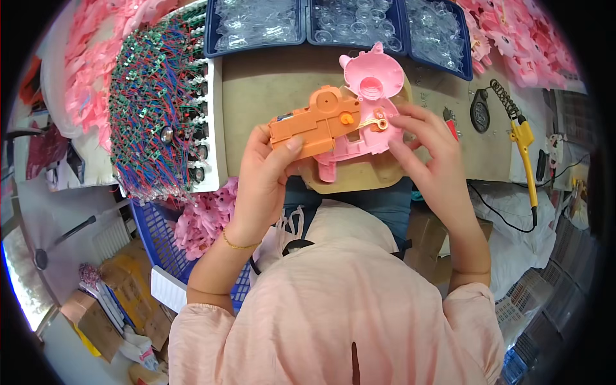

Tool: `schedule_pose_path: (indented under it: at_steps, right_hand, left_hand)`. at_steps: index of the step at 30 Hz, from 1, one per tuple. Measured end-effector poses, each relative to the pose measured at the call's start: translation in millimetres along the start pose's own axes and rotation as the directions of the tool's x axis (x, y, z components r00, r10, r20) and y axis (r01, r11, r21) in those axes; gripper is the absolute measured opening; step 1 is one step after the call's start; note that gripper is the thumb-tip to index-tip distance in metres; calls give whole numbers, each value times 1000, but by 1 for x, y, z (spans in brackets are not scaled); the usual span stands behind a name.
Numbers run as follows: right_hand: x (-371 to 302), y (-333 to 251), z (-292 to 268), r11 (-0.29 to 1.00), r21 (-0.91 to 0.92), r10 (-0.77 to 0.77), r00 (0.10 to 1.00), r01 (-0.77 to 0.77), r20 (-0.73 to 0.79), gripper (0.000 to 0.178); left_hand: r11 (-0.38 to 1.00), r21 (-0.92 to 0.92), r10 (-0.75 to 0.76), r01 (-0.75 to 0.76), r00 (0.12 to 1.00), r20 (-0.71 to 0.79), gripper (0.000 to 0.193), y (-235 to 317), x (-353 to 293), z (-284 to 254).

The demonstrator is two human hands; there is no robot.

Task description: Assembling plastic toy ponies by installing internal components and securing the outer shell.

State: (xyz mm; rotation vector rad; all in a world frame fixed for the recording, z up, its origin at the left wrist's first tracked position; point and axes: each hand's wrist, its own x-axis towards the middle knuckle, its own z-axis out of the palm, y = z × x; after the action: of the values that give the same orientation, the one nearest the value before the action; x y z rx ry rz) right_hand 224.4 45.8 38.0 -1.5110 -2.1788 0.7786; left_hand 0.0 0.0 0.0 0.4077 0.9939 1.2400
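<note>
Workshop with a tan workbench [269, 83], seen from above; cardboard boxes [131, 289] stand at lower left. Nearest is the worker's pale pink shirt [340, 308]. To the left, below the bench edge, a blue basket [153, 234] holds pink molded parts [204, 221]. At the bench's front edge, a rounded beige board [333, 187] lies beneath the work.

Above this board, the left hand [262, 168] grips the left end of an orange housing [305, 128], its thumb on the upper face and its fingers curled below. The housing, tilted up toward the right and bearing a yellow-orange knob [346, 119], overlaps the left part of a pink shell [380, 72] with a round upper section. The right hand [443, 151] is at the shell's right edge, thumb and fingers parted; whether the fingertips touch cannot be told.

At left, a white tray [219, 128] borders massed wired circuit boards [151, 109]. At right is a yellow-handled tool [527, 157]. Farthest, dark blue bins [256, 50] contain clear plastic pieces [256, 22].
</note>
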Motion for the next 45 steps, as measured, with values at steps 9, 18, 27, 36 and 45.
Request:
schedule_pose_path:
  at_steps: [9, 18, 27, 36, 45]
  right_hand:
    - [-4, 16, -1, 947, 226, 207, 972, -227, 110, 30]
    - [-10, 4, 9, 898, -40, -439, 885, 438, -154, 30]
    - [14, -2, -4, 886, -121, -463, 870, 448, -167, 20]
    - [2, 6, 27, 943, 313, 17, 926, 110, -376, 9]
    - [-9, 0, 18, 291, 938, 336, 938, -189, 85, 19]
  left_hand:
    - [989, 144, 37, -38, 999, 11, 31, 2, 14, 3]
    - [989, 132, -81, 74, 996, 48, 39, 12, 5, 7]
    - [851, 504, -287, 147, 934, 212, 42, 40, 14, 29]
    - [669, 598, 321, -440, 898, 302, 49, -18, 4, 47]
    - [325, 718, 337, -616, 785, 520, 58, -9, 9, 31]
